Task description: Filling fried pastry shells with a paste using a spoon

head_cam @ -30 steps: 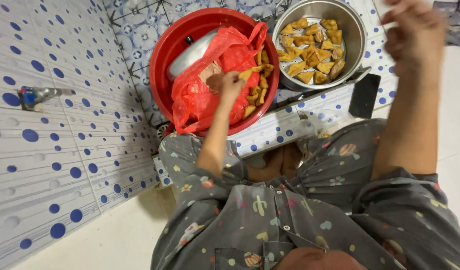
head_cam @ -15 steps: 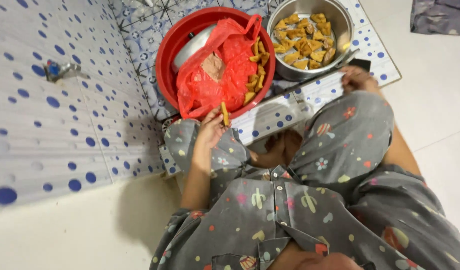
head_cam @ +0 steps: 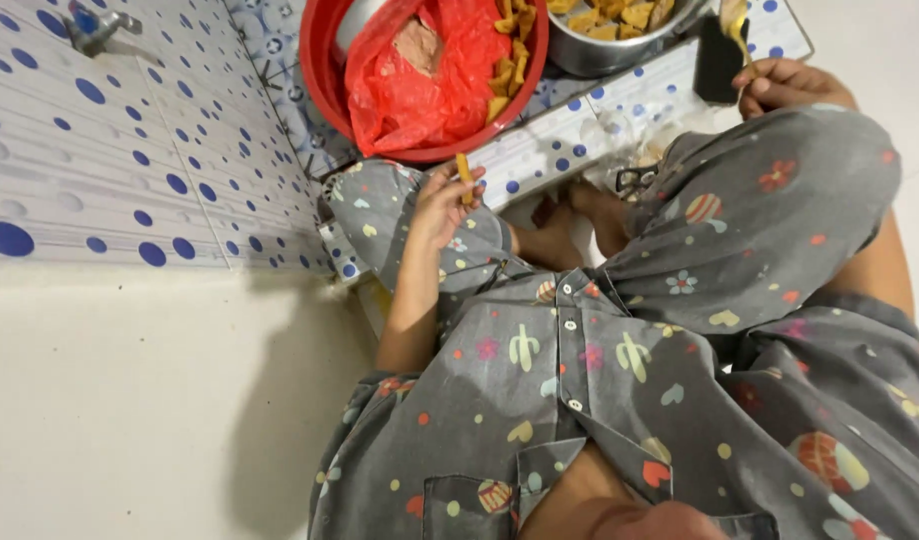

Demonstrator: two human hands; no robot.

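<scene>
White tiles with blue dots lined the wall and floor beneath the red basin (head_cam: 325, 70). Just below its rim, my left hand (head_cam: 442, 205) pinched a yellow strip (head_cam: 464, 167); my right hand (head_cam: 788, 85), right of the basin, gripped another piece (head_cam: 737, 22). A loose pinch could drop the strip onto the floor.

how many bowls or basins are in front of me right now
2. The red basin sits at upper left, holding a red plastic bag and yellow pieces. The metal bowl of yellow pieces is to its right, partly cut off by the frame. Others may be out of view.
</scene>
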